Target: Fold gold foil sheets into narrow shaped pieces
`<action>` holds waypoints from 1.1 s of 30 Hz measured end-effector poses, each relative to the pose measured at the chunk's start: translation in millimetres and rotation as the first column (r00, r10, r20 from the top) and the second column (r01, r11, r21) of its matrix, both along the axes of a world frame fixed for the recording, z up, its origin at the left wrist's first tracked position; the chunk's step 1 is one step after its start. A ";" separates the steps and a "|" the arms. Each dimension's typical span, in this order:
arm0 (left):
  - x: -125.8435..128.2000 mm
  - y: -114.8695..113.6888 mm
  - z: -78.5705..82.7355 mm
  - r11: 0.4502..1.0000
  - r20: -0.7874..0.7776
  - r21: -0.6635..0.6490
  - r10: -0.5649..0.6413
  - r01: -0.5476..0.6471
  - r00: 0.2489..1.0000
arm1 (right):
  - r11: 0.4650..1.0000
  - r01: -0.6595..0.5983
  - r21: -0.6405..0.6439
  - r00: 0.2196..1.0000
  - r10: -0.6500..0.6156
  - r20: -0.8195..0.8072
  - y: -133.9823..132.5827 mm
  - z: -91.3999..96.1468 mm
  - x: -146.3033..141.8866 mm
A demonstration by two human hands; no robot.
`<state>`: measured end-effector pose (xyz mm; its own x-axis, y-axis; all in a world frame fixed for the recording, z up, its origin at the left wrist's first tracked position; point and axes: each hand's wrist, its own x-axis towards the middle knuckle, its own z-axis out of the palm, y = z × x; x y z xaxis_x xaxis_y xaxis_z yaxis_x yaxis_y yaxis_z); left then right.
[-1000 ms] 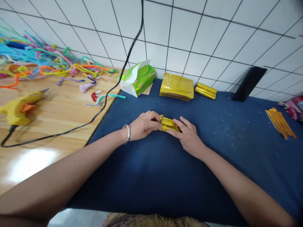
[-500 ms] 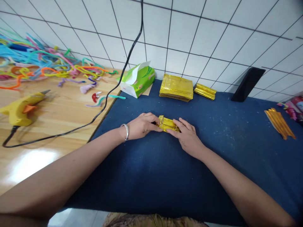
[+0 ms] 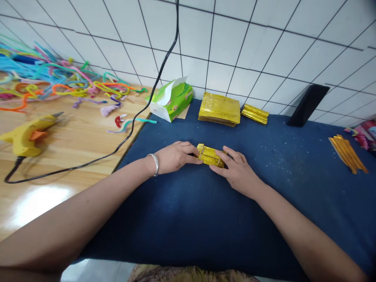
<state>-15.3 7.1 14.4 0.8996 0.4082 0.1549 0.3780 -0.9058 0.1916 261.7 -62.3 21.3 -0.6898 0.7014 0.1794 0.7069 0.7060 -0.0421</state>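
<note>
A small folded piece of shiny gold paper (image 3: 209, 154) lies on the dark blue cloth (image 3: 188, 219), between my two hands. My left hand (image 3: 178, 156), with a silver bangle at its wrist, pinches the paper's left end between thumb and fingers. Around the right end, the thumb and fingers of my right hand (image 3: 236, 166) close from the near and far sides. Beyond my hands stands a stack of gold paper sheets (image 3: 219, 107). To its right is a gold folded strip (image 3: 255, 114).
A green tissue pack (image 3: 173, 100) and a black upright object (image 3: 308, 105) stand by the tiled wall. Orange-gold folded strips (image 3: 348, 153) lie far right. On the wooden table at left are a yellow glue gun (image 3: 28, 135), its black cord (image 3: 117, 149) and tangled pipe cleaners (image 3: 67, 80).
My right hand has shifted slightly right and toward me along the gold paper, uncovering more of it. The left hand keeps its grip with hardly any movement.
</note>
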 end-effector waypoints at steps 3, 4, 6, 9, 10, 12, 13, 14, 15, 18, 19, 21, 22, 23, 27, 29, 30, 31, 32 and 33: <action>1.1 -2.2 1.8 1.000 -0.004 0.002 0.003 -0.003 1.000 | 1.000 -0.008 0.005 0.997 0.009 -0.072 2.6 0.2 2.7; 1.4 -2.8 2.4 1.000 -0.004 0.001 0.006 -0.006 1.000 | 1.000 -0.011 0.004 0.995 0.011 -0.098 3.5 0.4 3.3; 1.7 -3.6 3.2 1.000 -0.003 -0.001 0.011 -0.011 1.000 | 1.000 -0.012 0.004 0.989 0.012 -0.150 4.6 1.0 4.3; 1.4 -3.4 2.5 1.000 0.012 0.001 0.012 -0.012 1.000 | 1.000 0.003 0.012 0.979 0.000 -0.204 4.7 1.1 5.7; 1.2 -3.1 1.7 1.000 0.019 0.001 0.013 -0.013 1.000 | 1.000 0.006 0.008 0.977 -0.004 -0.213 4.5 0.7 6.0; 0.9 -2.5 -0.2 1.000 0.030 0.001 0.017 -0.017 0.999 | 1.000 -0.003 -0.016 0.975 -0.001 -0.223 4.1 -0.9 6.5; 0.9 -2.3 -1.1 1.000 0.030 0.001 0.018 -0.018 0.999 | 0.999 -0.010 -0.033 0.973 0.002 -0.232 4.2 -2.0 6.7; 1.0 -2.3 -1.8 1.000 0.027 0.002 0.019 -0.019 0.999 | 0.999 -0.015 -0.052 0.970 0.002 -0.244 4.5 -3.1 6.8; 1.2 -2.3 -2.3 1.000 0.024 0.004 0.020 -0.020 1.000 | 0.997 -0.017 -0.071 0.966 -0.002 -0.258 4.9 -4.1 6.9; 2.0 -2.6 -2.8 1.000 0.021 0.008 0.022 -0.022 1.000 | 0.994 0.004 -0.110 0.950 -0.038 -0.311 6.6 -5.8 7.3; 2.2 -2.8 -2.9 1.000 0.021 0.007 0.023 -0.023 1.000 | 0.993 0.015 -0.121 0.945 -0.053 -0.322 7.2 -5.9 7.4; 2.2 -3.0 -3.1 1.000 0.021 0.007 0.026 -0.026 0.999 | 0.990 0.027 -0.139 0.938 -0.073 -0.338 8.1 -5.7 7.6; 2.2 -3.0 -3.2 1.000 0.020 0.007 0.028 -0.028 0.999 | 0.989 0.028 -0.145 0.936 -0.077 -0.344 8.4 -5.6 7.7; 2.1 -3.0 -3.4 1.000 0.019 0.008 0.029 -0.029 0.999 | 0.989 0.024 -0.148 0.934 -0.075 -0.348 8.7 -5.6 7.7; 2.3 -3.3 -3.6 0.999 0.041 -0.002 0.033 -0.033 0.999 | 0.989 0.023 -0.146 0.936 -0.073 -0.344 8.8 -5.9 7.1; 2.7 -3.6 -3.2 0.999 0.056 -0.011 0.035 -0.035 0.998 | 0.989 0.025 -0.146 0.938 -0.074 -0.340 8.5 -6.6 6.8; 3.0 -3.7 -3.1 0.999 0.059 -0.013 0.035 -0.034 0.998 | 0.989 0.023 -0.144 0.938 -0.071 -0.338 8.3 -7.0 6.7; 3.2 -3.7 -3.0 0.999 0.057 -0.014 0.034 -0.033 0.998 | 0.990 0.020 -0.139 0.939 -0.066 -0.336 8.1 -7.5 6.7; 3.4 -3.6 -3.0 0.999 0.052 -0.012 0.034 -0.033 0.998 | 0.991 0.017 -0.132 0.941 -0.061 -0.333 8.0 -8.0 6.7; 3.5 -3.5 -3.0 0.999 0.045 -0.010 0.034 -0.033 0.998 | 0.992 0.013 -0.125 0.944 -0.053 -0.326 7.9 -8.3 6.9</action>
